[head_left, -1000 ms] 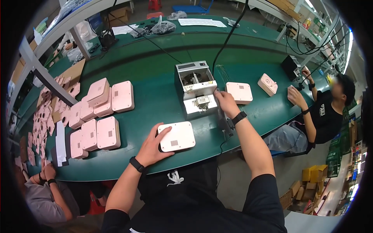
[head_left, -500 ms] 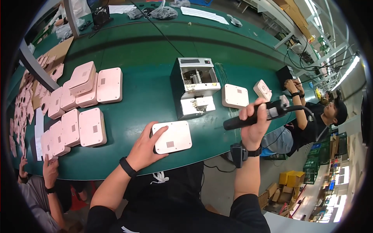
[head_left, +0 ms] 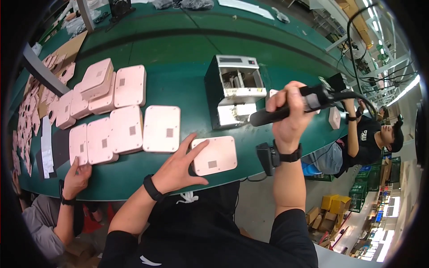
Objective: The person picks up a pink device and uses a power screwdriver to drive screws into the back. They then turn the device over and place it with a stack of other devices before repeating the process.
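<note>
On the green table in front of me lies a pale pink, rounded plastic box (head_left: pixel 216 156) with a slotted vent and small holes in its corners. My left hand (head_left: pixel 176 167) holds it by its left end, thumb at the front edge and fingers over the far corner. Raised above the table, my right hand (head_left: pixel 290 111) is wrapped around a black corded electric screwdriver (head_left: pixel 270 117). Its dark end points left, close to the front of a screw feeder (head_left: pixel 239 91); no bit can be made out.
Two rows of similar pink boxes (head_left: pixel 161 129) stand to the left, some stacked. A neighbour's hand (head_left: pixel 77 178) touches the front row. Flat pink parts (head_left: pixel 33 107) lie at the far left. Another person (head_left: pixel 371 138) works on the right beside another pink box (head_left: pixel 334 118).
The front row of pink boxes has slid right toward my left hand, with the neighbour's hand following. My right hand has lifted the screwdriver closer to the feeder. The view has shifted a little.
</note>
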`<state>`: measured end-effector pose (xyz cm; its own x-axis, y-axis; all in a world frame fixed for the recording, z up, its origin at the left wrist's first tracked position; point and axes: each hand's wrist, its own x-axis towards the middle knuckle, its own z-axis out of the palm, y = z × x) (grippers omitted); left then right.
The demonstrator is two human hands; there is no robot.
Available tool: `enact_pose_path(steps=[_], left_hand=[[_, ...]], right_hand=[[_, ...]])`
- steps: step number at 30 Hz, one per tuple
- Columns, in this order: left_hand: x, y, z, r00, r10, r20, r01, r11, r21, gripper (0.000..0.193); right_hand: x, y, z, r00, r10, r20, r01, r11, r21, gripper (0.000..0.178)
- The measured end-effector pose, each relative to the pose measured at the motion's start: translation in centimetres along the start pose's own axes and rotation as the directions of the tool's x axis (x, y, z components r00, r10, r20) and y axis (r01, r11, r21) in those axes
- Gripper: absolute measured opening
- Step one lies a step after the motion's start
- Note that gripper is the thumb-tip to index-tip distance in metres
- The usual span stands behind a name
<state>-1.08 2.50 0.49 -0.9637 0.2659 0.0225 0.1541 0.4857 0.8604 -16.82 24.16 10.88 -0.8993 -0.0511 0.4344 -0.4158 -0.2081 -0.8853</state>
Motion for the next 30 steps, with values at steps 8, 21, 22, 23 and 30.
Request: enact_pose_path(steps=[8, 21, 22, 23, 30], left_hand=[[-0.1, 0.9, 1.2, 1.000, 0.017, -0.010, -0.016, 0.992, 0.127, 0.085], [1.7, 1.2, 3.2, 0.989, 0.098, -0.110, -0.078, 0.982, 0.172, 0.071], [1.7, 1.2, 3.2, 0.989, 0.100, -0.111, -0.080, 0.981, 0.177, 0.071], [1.8, 1.1, 3.2, 0.988, 0.102, -0.113, -0.081, 0.980, 0.181, 0.071], [2.0, 1.0, 3.0, 0.990, 0.082, -0.112, -0.063, 0.985, 0.159, 0.071]], right_hand=[[-2.0, -2.7, -2.0, 1.000, -0.021, 0.008, 0.020, 0.991, 0.135, 0.021], [-3.8, -1.4, -2.7, 0.999, -0.042, 0.021, 0.039, 0.994, 0.105, 0.019], [-3.8, -1.1, -2.7, 0.999, -0.045, 0.018, 0.043, 0.994, 0.101, 0.018], [-3.8, -0.8, -2.6, 0.999, -0.048, 0.016, 0.047, 0.994, 0.096, 0.018], [-4.2, 1.5, -2.0, 0.999, -0.042, 0.028, 0.042, 0.999, 0.017, 0.017]])
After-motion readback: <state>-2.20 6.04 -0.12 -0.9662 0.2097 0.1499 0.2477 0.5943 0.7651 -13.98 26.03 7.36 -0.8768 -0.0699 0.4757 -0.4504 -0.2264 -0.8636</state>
